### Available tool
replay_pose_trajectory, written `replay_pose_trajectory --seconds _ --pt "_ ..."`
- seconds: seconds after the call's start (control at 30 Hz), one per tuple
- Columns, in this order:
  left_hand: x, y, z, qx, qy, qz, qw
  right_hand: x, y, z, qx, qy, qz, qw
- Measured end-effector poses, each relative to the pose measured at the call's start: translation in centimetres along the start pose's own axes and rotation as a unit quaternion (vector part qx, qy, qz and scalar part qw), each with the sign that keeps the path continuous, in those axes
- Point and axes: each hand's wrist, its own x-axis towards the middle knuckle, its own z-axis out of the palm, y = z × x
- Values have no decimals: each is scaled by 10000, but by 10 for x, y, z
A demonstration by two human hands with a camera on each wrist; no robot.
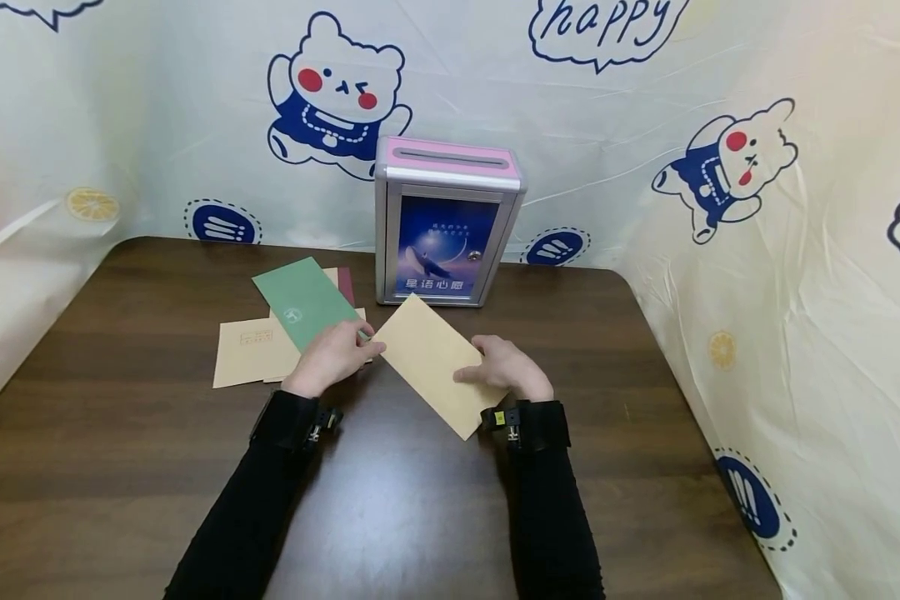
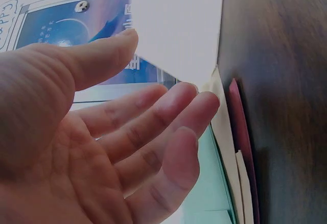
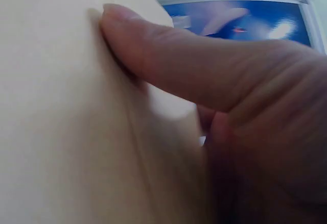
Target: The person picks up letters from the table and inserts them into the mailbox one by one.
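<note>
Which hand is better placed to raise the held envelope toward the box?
Probably the right hand: it pinches the envelope along one side; the left hand is open at one corner.

We find the head view bright and mostly sharp, with pale glare on the table (image 1: 645,475) between the sleeves (image 1: 221,512) and soft shadows beside them. From the left wrist, we see the envelope (image 2: 176,25) washed nearly white; from the right, the envelope and right hand (image 3: 240,81) look dim and blurred.
</note>
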Motion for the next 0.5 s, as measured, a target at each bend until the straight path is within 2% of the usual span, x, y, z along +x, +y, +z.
replay_pose_trajectory --seconds 0.1,0.27,0.37,0.5 --pt "0 -1 0 140 48 54 9999 -4 -1 -7 313 -30 -326 9990" --pt "1 0 0 199 -86 178 9996 -11 0 -17 959 27 -532 9940" --pt "3 3 -1 -118 -339 214 9991 -14 -2 -22 1426 134 -645 9876" --pt "6 9 -1 -803 -755 237 9936 -17 -4 -26 1769 359 -1068 9778"
